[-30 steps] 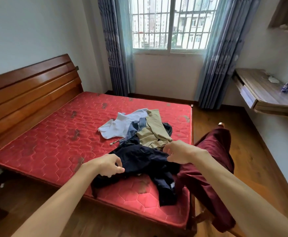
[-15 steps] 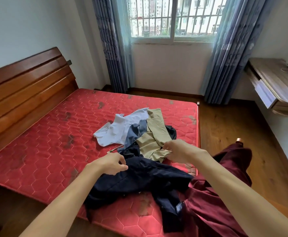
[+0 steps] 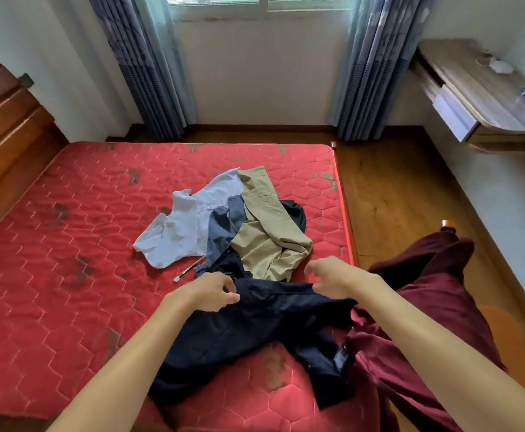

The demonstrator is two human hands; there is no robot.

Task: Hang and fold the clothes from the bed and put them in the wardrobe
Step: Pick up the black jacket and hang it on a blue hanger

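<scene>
A pile of clothes lies on the red mattress [image 3: 68,275]. It holds a white shirt [image 3: 180,232], a blue-grey garment [image 3: 223,226] and khaki trousers [image 3: 267,232]. Nearer to me, a navy garment [image 3: 255,332] spreads toward the bed's front edge. My left hand [image 3: 205,291] pinches its top edge at the left. My right hand [image 3: 339,279] pinches the same edge at the right with its other fingers loosely spread, and the cloth is stretched between my hands. A maroon garment [image 3: 426,307] hangs off the bed's right corner.
A thin white and green stick [image 3: 189,269] lies beside the white shirt. The wooden headboard [image 3: 2,126] is at the left. A wall-mounted wooden desk [image 3: 488,101] with a drawer is at the right, above wooden floor [image 3: 395,188]. Curtains [image 3: 142,63] flank the window.
My view has come closer and tilted down. My right hand has left the khaki trousers' edge for the navy garment's edge. The navy cloth is pulled flatter between my hands.
</scene>
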